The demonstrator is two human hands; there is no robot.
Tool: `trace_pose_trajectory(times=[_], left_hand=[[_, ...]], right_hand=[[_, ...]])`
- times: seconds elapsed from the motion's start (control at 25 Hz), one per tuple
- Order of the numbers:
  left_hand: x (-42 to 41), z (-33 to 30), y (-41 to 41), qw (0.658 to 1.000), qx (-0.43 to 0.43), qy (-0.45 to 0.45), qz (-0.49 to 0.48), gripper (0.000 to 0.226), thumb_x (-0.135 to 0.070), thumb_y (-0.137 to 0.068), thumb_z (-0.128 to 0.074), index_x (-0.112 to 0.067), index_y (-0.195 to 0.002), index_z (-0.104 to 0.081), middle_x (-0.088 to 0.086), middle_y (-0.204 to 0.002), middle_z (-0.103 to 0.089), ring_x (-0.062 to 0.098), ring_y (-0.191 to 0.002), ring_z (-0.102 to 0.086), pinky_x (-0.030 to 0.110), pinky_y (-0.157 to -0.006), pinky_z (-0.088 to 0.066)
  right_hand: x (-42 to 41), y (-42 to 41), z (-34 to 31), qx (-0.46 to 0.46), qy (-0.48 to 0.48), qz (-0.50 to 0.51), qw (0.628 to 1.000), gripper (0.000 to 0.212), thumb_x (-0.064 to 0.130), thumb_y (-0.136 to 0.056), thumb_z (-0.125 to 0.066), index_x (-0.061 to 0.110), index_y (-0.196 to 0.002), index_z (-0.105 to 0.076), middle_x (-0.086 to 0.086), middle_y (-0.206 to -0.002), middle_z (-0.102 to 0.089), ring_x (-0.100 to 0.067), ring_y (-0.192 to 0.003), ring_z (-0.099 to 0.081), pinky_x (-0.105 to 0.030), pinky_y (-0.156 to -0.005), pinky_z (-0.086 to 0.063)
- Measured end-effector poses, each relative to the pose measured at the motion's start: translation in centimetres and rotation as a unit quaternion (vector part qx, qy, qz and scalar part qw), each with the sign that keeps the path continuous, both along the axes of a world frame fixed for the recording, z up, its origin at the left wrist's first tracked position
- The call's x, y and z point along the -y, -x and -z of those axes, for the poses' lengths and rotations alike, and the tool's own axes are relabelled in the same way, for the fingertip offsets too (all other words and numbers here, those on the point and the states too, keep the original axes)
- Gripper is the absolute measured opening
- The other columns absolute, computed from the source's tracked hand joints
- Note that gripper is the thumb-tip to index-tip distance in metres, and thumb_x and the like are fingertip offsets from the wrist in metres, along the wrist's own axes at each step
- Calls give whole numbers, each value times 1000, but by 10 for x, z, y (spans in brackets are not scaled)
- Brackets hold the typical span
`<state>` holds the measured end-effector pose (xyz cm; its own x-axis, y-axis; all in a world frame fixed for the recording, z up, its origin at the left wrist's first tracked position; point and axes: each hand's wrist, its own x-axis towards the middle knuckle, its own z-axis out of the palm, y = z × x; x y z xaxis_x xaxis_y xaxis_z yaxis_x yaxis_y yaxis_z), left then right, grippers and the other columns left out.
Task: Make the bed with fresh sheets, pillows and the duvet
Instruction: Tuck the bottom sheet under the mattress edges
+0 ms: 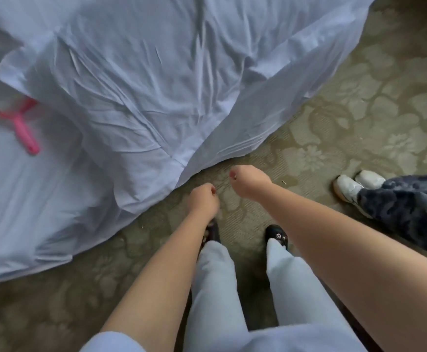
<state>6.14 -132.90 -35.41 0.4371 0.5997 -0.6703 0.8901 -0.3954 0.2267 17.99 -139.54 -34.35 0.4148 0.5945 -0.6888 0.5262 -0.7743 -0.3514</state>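
Nearest the camera, the person's two legs in pale blue trousers (pixel 212 288) run down to black shoes (pixel 277 236) planted on a green-beige carpet with a pale flower pattern (pixel 359 110); the left shoe is half hidden under the left forearm. Both bare forearms reach forward and down over the carpet. The left hand (pixel 203 199) hangs in the air with its fingers curled under into a loose fist — its grip is pressed together and nothing shows between the fingers. The right hand (pixel 249 180), slightly farther out and just beside the left, is curled the same way, its grip likewise closed on nothing visible; red-painted nails show at the fingertips. Both hands hover near the hanging corner of a crumpled white bed sheet (pixel 136 92) but stand apart from it. That sheet lies bunched and heavily creased across the bed, and one fold of it spills over the bed's edge down to the carpet just beyond the hands. To the left, a smoother white fitted layer covers the mattress (pixel 29 199), whose side drops to the floor. On it, partly tucked under the crumpled sheet's edge, lies a bright pink plastic object (pixel 23 125), blurred — its kind cannot be told. At the right edge stands another person in dark patterned fleece trousers (pixel 405 207) and white shoes (pixel 349 188).
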Motion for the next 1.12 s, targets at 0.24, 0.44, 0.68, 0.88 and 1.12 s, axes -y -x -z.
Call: trace_pose_trajectory(times=[0.24, 0.44, 0.68, 0.88, 1.12], left_hand=[[13, 95, 23, 999, 14, -48, -10, 37, -12, -94, -43, -20, -128, -54, 1, -129, -53, 26, -110, -56, 37, -84, -49], [-20, 204, 57, 988, 64, -103, -100, 40, -11, -94, -46, -18, -133, -50, 0, -138, -46, 24, -119, -51, 35, -89, -44], [-87, 339, 113, 950, 75, -291, -86, 55, -10, -90, -51, -14, -143, -37, 4, -149, -34, 25, -132, -37, 36, -103, -36], [-124, 426, 136, 841, 176, -512, -9, 63, -9, -67, -61, -11, -129, -52, 10, -125, -57, 27, -116, -43, 42, -97, -46], [-130, 458, 155, 813, 212, -540, 45, 60, -3, -75, -47, -5, -135, -51, 11, -144, -44, 28, -134, -35, 46, -109, -35]], right_hand=[[-5, 24, 92, 41, -4, -98, 994, 20, 14, -95, -36, 15, -76, -43, -3, -82, -50, -21, -70, -46, -28, -49, -31], [-47, 56, 211, 60, -76, -130, 987, 14, 14, -94, -38, 15, -91, -51, -9, -101, -55, -29, -91, -53, -31, -68, -33], [-115, 107, 358, 91, -211, -231, 945, 44, 12, -94, -41, 15, -138, -42, -6, -140, -43, -26, -125, -44, -35, -88, -40], [-155, 116, 436, 283, -438, -306, 796, 53, 9, -81, -50, 5, -134, -52, -11, -132, -55, -28, -118, -54, -34, -98, -36], [-174, 137, 482, 356, -563, -265, 697, 56, 11, -77, -47, 1, -132, -51, -15, -124, -58, -29, -113, -47, -38, -96, -33]])
